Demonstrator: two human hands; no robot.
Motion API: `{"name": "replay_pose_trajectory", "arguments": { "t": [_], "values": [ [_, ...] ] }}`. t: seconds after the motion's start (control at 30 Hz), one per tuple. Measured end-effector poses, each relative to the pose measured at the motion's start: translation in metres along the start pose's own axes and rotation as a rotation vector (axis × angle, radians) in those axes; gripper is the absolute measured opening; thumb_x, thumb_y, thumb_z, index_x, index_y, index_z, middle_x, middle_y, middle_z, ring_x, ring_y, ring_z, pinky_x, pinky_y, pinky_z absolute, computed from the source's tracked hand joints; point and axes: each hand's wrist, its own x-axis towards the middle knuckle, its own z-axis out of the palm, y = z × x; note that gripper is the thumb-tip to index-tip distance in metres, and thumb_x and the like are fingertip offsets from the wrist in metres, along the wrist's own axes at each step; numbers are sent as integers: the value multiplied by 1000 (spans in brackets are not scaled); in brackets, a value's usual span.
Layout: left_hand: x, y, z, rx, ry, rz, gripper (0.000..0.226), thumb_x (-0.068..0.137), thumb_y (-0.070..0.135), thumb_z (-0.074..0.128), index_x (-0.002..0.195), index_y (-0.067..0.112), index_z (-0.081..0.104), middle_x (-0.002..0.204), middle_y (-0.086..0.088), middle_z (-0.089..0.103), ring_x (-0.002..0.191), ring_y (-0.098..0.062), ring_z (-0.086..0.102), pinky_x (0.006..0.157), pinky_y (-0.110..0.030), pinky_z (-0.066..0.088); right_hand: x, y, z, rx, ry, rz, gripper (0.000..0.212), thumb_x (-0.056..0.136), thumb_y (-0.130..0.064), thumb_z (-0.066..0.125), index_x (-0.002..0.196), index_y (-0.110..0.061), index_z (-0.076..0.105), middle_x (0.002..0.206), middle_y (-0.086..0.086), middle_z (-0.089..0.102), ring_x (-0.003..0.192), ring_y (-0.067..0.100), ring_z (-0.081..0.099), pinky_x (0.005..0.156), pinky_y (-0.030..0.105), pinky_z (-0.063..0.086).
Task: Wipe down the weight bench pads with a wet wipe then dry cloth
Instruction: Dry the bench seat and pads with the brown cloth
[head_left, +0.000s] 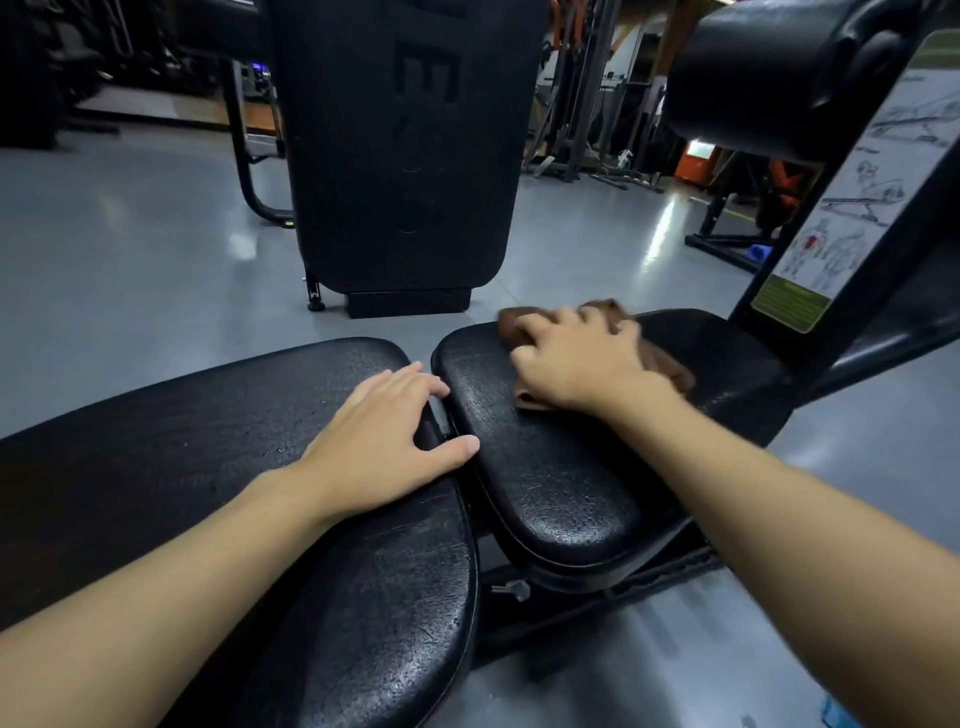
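Two black padded bench sections lie in front of me: a long back pad (182, 467) on the left and a smaller seat pad (561, 478) on the right, with a narrow gap between them. My right hand (576, 358) presses a brown cloth (670, 364) flat onto the far part of the seat pad. My left hand (389, 441) rests palm down on the right end of the back pad, fingers apart, thumb reaching over the gap. It holds nothing.
A tall black upholstered machine pad (405, 145) stands on the grey floor just beyond the bench. At the right rises a black frame with an exercise diagram sticker (852, 208) and a round roller pad (779, 73). An adjustment knob (511, 590) sits under the seat.
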Motion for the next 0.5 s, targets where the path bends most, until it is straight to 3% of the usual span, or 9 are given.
{"name": "replay_pose_trajectory", "arguments": {
  "t": [0.07, 0.1, 0.17, 0.23, 0.3, 0.4, 0.5],
  "values": [
    [0, 0, 0, -27, -3, -57, 70, 80, 65, 60, 132, 24, 39, 146, 7, 40, 140, -17, 30, 106, -28, 28, -7, -34, 8, 21, -4, -158, 50, 88, -45, 31, 137, -41, 43, 151, 3, 38, 141, 33, 26, 108, 68, 14],
    [0, -1, 0, -36, 7, -68, 71, 76, 66, 61, 127, 24, 35, 141, 8, 40, 132, -19, 38, 96, -29, 34, -10, -44, 11, 38, -8, -227, 50, 89, -45, 31, 138, -42, 42, 152, 1, 37, 142, 31, 24, 108, 68, 13],
    [0, -3, 0, -60, 27, -46, 72, 71, 69, 61, 117, 26, 27, 139, 10, 31, 119, -19, 44, 85, -30, 35, -10, -44, 12, 90, 10, -305, 50, 91, -45, 30, 139, -45, 41, 153, -3, 38, 143, 27, 25, 108, 65, 15],
    [-1, -4, 0, -82, 17, -31, 72, 72, 71, 61, 117, 28, 24, 145, 13, 23, 126, -17, 41, 91, -31, 36, 1, -29, 10, 130, 28, -319, 49, 92, -45, 30, 140, -46, 42, 151, -6, 41, 141, 23, 30, 109, 60, 19],
    [-1, -7, 2, -79, 9, -32, 76, 73, 73, 60, 123, 28, 25, 150, 16, 19, 134, -15, 35, 99, -31, 34, 22, -9, 5, 124, 16, -242, 50, 91, -46, 29, 139, -48, 43, 149, -3, 46, 137, 25, 36, 108, 57, 23],
    [1, -8, 3, -68, 8, -34, 81, 72, 74, 58, 131, 30, 24, 147, 21, 21, 134, -13, 34, 97, -30, 33, 53, 16, -5, 154, -70, -22, 48, 93, -50, 29, 136, -44, 48, 144, 3, 52, 131, 30, 45, 106, 54, 25],
    [2, -8, 3, -72, 9, -42, 84, 73, 73, 60, 137, 32, 23, 144, 21, 29, 134, -12, 33, 97, -29, 31, 58, 19, -3, 120, -57, 18, 48, 93, -49, 27, 133, -38, 51, 140, 6, 54, 128, 32, 46, 103, 53, 25]
  ]
}}
